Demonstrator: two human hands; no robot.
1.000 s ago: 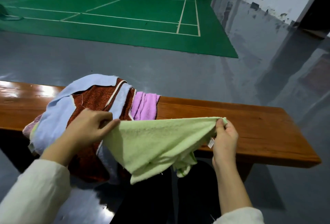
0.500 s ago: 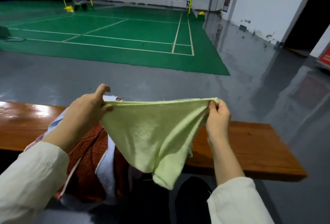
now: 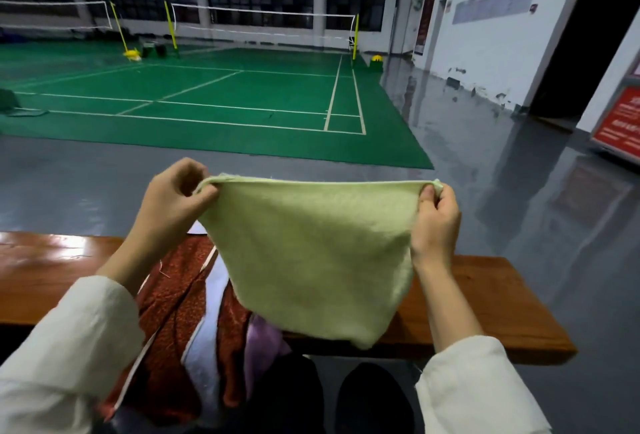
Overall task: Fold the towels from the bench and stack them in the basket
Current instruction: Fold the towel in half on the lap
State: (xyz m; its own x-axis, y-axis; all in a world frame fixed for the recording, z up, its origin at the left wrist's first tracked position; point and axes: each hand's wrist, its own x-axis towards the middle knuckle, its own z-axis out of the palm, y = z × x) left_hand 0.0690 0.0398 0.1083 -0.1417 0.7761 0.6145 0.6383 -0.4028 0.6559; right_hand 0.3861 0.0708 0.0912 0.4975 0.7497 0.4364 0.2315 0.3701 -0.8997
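A pale green towel [image 3: 315,253] hangs stretched in the air above the wooden bench [image 3: 485,309]. My left hand [image 3: 173,201] pinches its upper left corner and my right hand [image 3: 436,222] pinches its upper right corner, so the top edge runs taut between them. Below and to the left, a heap of towels lies on the bench: a rust-red one with white trim [image 3: 176,302] and a purple one [image 3: 263,336], partly hidden by the green towel and my left arm. No basket is in view.
The bench runs left to right with bare glossy wood at its left end [image 3: 45,260]. Beyond it lies grey floor [image 3: 519,191] and a green badminton court [image 3: 214,101] with nets. A red sign [image 3: 620,125] stands at the right wall. Dark shoes [image 3: 374,399] show below.
Both hands have lifted the green towel higher and pulled its top edge straighter and wider. The view has tilted up, showing more of the court and less of the towel heap.
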